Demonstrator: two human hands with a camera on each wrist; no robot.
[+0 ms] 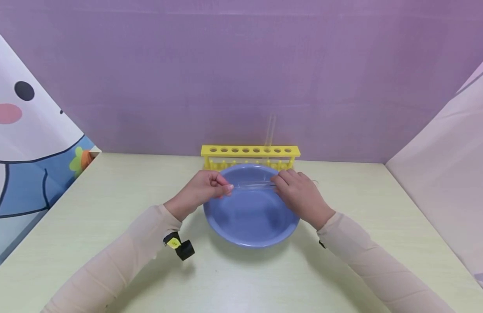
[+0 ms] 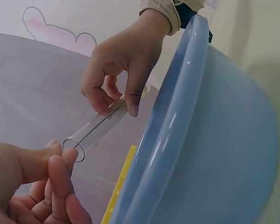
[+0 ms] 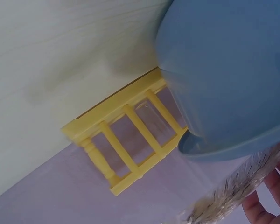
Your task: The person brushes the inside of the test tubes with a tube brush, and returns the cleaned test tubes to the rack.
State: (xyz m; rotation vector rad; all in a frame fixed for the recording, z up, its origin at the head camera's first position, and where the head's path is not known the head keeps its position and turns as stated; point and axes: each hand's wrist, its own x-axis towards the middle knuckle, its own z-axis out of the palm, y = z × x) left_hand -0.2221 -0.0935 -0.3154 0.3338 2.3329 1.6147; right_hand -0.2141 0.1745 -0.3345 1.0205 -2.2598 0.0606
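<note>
Pinching with the left hand (image 1: 200,190) the wire of a brush (image 2: 96,128) inside the test tube (image 1: 253,186); holding this tube lengthwise left to right, mouth leftward, above the basin (image 1: 249,217) near its far rim, clamped in the right hand (image 1: 301,194).

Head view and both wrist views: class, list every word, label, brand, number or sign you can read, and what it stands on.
No text can be read.
Yellow tag on the black device by the left sleeve: dark marks, too small and blurred to read.
Basin, rack, held tube: no lettering shows.
</note>
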